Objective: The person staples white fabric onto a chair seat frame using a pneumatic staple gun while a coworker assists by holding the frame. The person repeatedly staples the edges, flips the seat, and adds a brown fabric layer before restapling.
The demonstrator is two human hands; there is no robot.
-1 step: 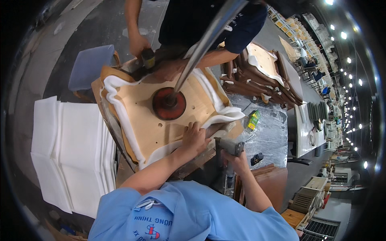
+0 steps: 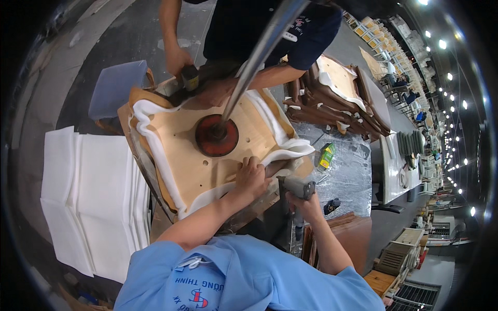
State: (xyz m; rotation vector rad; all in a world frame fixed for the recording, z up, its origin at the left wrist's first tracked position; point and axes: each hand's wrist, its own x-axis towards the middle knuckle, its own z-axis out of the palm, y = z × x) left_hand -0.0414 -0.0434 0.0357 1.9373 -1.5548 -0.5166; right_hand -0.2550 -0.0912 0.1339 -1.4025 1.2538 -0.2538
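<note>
A seat panel [image 2: 231, 168] of pale wood lies with white padding [image 2: 155, 150] and brown covering folded up round its rim. A round dark red pad [image 2: 203, 136] on a metal rod [image 2: 254, 65] presses on its middle. At the panel's near edge my left hand [image 2: 251, 177] is closed on the brown cover [image 2: 280, 169] and padding. My right hand [image 2: 308, 206] grips a grey staple gun [image 2: 298, 187], its nose beside the near right corner. Across from me, a co-worker's hand [image 2: 179, 59] holds another dark tool [image 2: 190, 78] at the far edge; the co-worker's other hand presses there.
White foam sheets [image 2: 98, 192] are stacked at the left, beside a bluish plastic bin [image 2: 116, 90]. Brown covered seats [image 2: 337, 103] are piled at the back right. A green and yellow box [image 2: 326, 156] lies on the plastic-covered table [image 2: 353, 171], near brown panels [image 2: 347, 236].
</note>
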